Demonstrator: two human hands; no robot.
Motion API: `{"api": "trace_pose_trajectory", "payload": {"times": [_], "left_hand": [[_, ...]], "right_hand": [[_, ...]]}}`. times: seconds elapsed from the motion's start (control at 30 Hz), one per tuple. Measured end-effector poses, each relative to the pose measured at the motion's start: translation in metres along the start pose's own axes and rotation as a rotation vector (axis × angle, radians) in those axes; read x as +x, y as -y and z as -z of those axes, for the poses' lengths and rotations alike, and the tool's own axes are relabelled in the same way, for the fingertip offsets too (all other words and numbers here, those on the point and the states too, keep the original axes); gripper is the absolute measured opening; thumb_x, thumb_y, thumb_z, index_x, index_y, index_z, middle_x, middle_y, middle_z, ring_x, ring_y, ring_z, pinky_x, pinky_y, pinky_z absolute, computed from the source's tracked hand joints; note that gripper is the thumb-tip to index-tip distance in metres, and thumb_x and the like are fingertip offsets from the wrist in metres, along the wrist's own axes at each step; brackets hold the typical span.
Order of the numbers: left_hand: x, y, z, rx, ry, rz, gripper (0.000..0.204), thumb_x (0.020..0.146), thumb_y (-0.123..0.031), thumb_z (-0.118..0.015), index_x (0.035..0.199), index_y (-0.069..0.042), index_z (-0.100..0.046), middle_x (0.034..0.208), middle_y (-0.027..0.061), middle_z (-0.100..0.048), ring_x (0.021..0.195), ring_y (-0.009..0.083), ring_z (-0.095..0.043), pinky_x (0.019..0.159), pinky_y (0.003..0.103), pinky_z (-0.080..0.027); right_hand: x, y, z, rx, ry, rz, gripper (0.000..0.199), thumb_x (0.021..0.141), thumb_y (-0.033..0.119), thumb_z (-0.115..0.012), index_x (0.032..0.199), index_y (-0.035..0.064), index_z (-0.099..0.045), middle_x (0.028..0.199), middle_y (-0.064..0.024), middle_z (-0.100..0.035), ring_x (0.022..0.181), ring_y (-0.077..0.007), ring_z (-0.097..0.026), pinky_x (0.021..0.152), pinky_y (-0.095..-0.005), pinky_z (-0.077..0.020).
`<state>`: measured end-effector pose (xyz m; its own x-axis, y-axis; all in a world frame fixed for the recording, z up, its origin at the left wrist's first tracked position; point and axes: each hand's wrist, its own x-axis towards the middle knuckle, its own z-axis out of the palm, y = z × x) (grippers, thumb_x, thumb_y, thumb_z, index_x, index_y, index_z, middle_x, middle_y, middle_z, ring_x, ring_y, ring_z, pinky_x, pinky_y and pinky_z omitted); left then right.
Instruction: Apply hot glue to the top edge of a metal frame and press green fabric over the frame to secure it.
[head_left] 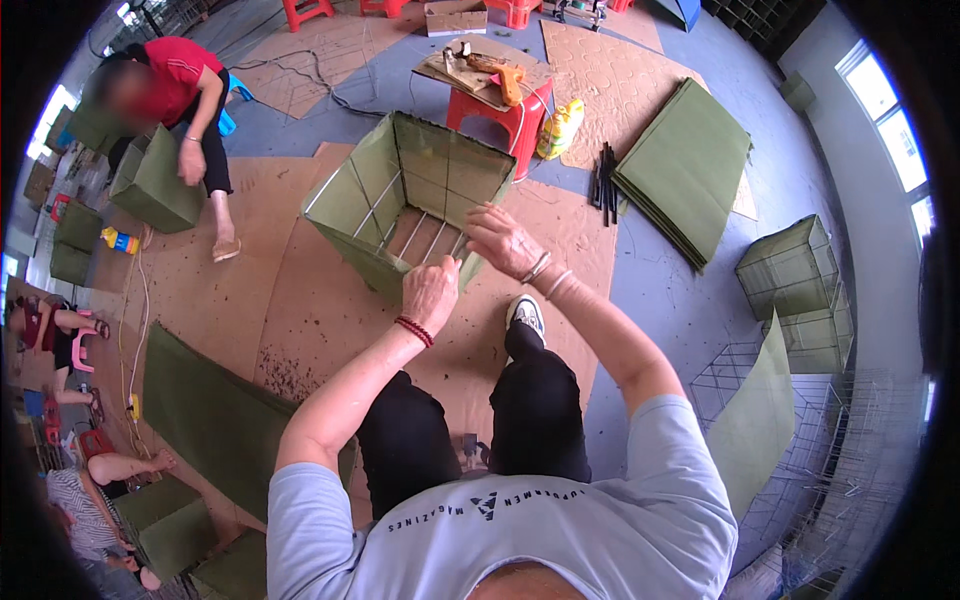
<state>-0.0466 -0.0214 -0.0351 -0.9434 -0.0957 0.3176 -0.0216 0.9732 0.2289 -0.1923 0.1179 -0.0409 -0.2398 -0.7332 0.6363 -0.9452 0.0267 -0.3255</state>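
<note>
In front of my legs stands a square wire-frame box (pixel 368 181) covered in green fabric, its top open and metal rods crossing inside. My left hand (pixel 432 291), with a dark red bead bracelet, is closed on the rim at the near corner. My right hand (pixel 503 242), wearing a bangle and a light band, has its fingers drawn together at the right-hand rim. Whatever its fingertips pinch is too small to make out. A large green sheet (pixel 215 405) lies to the left of my legs.
A red stool (pixel 528 125) ahead bears an orange glue gun (pixel 509 80); a yellow bag (pixel 562 128) stands beside it. Black sticks (pixel 606 184) and stacked green panels (pixel 686 172) lie right. Wire frames (pixel 830 430) stand far right. A co-worker (pixel 185 85) handles another green box (pixel 160 185).
</note>
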Motion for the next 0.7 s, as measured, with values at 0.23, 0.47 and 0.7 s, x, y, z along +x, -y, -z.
{"api": "trace_pose_trajectory", "payload": {"times": [0.23,0.47,0.7], "left_hand": [[-0.002,0.0,-0.006,-0.074,-0.059,-0.012,0.028,0.096,-0.021,-0.055,0.073,-0.006,-0.055,0.055,0.015,-0.058,0.053,0.0331,-0.061,0.051,0.044,-0.048],[-0.005,0.003,-0.003,-0.068,-0.043,-0.007,0.025,0.095,-0.02,-0.056,0.074,-0.005,-0.055,0.056,0.0149,-0.06,0.055,0.0325,-0.063,0.053,0.043,-0.05],[0.01,-0.01,-0.003,-0.036,0.014,-0.018,0.016,0.091,-0.011,-0.054,0.077,-0.004,-0.059,0.058,0.0163,-0.062,0.059,0.0315,-0.067,0.055,0.041,-0.053]], "right_hand": [[-0.005,0.008,-0.027,0.045,-0.1,-0.295,0.012,0.08,0.005,-0.066,0.09,0.0022,-0.059,0.097,-0.0141,-0.057,0.097,-0.0334,-0.057,0.106,-0.0492,-0.0397],[0.044,-0.034,-0.017,-0.317,-0.146,-1.041,0.065,0.084,0.017,-0.062,0.136,-0.0064,-0.031,0.087,-0.0203,-0.065,0.086,-0.0386,-0.065,0.076,-0.0456,-0.0516],[0.054,-0.072,-0.016,-0.398,0.152,-1.197,0.081,0.087,0.022,-0.055,0.144,-0.0162,-0.011,0.095,-0.0246,-0.069,0.086,-0.0386,-0.069,0.074,-0.0465,-0.0543]]}}
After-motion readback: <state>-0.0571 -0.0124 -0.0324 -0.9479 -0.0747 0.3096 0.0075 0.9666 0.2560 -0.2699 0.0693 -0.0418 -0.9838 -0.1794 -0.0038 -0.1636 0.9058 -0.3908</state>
